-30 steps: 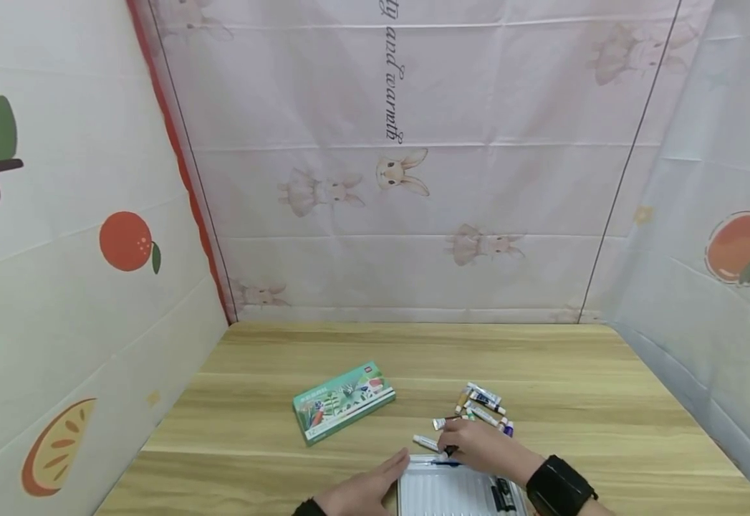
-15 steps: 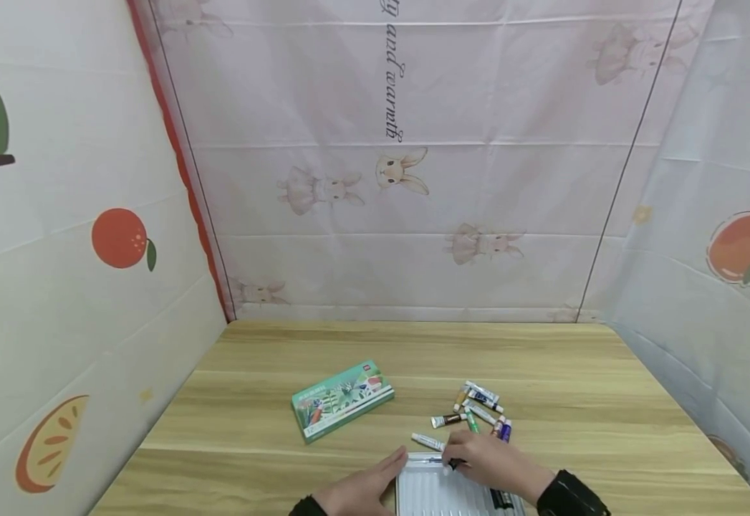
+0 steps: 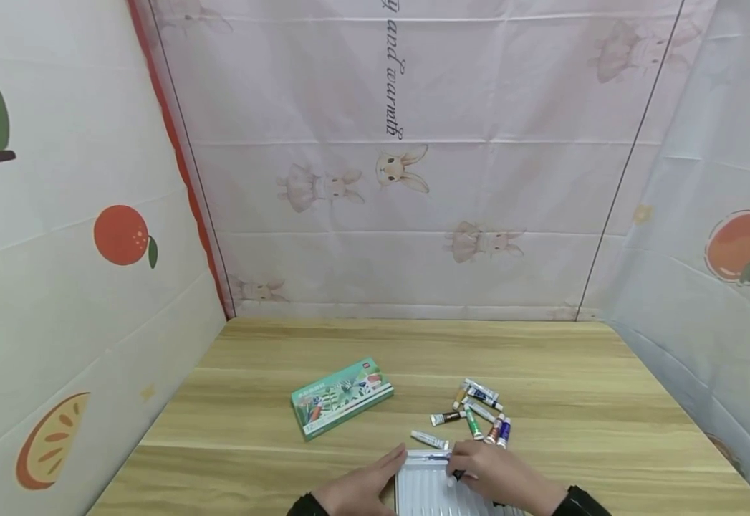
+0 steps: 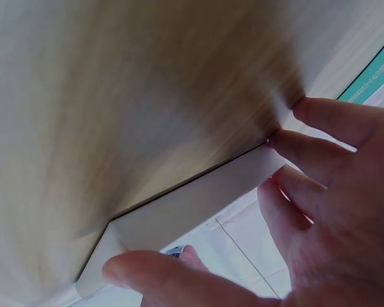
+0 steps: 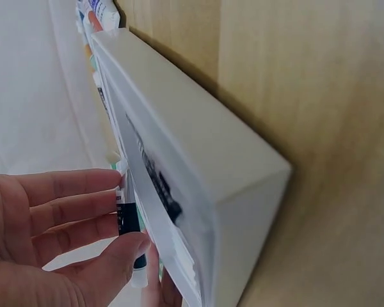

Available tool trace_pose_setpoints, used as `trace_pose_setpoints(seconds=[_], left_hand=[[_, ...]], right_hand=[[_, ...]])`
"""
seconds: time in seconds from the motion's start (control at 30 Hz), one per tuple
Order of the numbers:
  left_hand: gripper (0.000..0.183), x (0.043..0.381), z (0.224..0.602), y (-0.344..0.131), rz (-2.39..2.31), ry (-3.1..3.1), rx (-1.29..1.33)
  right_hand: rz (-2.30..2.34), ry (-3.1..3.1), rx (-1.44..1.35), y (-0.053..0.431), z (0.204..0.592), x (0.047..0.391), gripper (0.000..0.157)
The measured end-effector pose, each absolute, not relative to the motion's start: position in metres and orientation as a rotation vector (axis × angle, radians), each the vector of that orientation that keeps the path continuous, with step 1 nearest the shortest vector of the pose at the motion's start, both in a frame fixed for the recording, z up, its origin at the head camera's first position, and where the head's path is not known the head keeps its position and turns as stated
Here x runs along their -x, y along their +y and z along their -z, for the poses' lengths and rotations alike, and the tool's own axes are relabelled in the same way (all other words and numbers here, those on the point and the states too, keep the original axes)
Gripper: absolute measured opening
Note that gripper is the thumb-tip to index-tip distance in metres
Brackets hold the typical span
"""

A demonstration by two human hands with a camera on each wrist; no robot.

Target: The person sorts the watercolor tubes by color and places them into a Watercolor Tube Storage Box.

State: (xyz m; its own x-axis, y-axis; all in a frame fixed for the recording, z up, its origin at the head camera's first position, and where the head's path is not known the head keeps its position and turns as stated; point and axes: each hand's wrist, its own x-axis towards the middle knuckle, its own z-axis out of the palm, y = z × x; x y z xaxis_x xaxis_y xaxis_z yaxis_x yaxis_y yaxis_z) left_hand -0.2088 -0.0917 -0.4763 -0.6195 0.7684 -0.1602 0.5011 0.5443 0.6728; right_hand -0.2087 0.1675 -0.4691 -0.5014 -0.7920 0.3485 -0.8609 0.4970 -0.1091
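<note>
A white box with a ribbed tray (image 3: pixel 421 491) lies at the table's near edge. My left hand (image 3: pixel 363 487) rests against its left side, fingers straight at the wall in the left wrist view. My right hand (image 3: pixel 500 476) pinches a paint tube (image 5: pixel 128 220) with a dark label and a white cap between thumb and fingers, over the tray. Another black-labelled paint tube (image 5: pixel 155 176) lies inside the box in the right wrist view. A tube with a bluish mark (image 3: pixel 435 456) lies along the tray's far end. My right hand hides part of the tray.
Just beyond the box lies a white paint tube (image 3: pixel 429 439). Further back are a brown-labelled tube (image 3: pixel 447 418), a green tube (image 3: pixel 473 423), a purple tube (image 3: pixel 503 432) and several others in a loose pile. A green printed carton (image 3: pixel 342 398) lies to the left.
My right hand has drawn back from the tray's far edge toward me with the paint tube, uncovering the loose tubes behind it. My left hand stays at the box's side.
</note>
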Motion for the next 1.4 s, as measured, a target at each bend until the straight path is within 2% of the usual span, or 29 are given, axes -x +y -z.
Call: trace_pose_setpoints(seconds=[0.73,0.9,1.17,1.4], left_hand=[[0.082,0.208,0.476,-0.091,-0.81,2.351,-0.951],[0.083,0.208,0.475,-0.091,-0.776,2.371,-1.007],[0.083,0.21,0.474,-0.089,-0.815,2.336,-0.92],[0.084,0.209,0.477,-0.089,-0.79,2.363,-0.952]], right_hand=[[-0.619,-2.619,-1.524,0.184,0.469,0.197,0.022],[-0.57,-2.573,-1.503,0.189,0.474,0.196,0.021],[-0.529,-2.584,-1.476,0.197,0.477,0.194,0.02],[-0.513,-2.565,-1.486,0.199,0.479,0.193,0.022]])
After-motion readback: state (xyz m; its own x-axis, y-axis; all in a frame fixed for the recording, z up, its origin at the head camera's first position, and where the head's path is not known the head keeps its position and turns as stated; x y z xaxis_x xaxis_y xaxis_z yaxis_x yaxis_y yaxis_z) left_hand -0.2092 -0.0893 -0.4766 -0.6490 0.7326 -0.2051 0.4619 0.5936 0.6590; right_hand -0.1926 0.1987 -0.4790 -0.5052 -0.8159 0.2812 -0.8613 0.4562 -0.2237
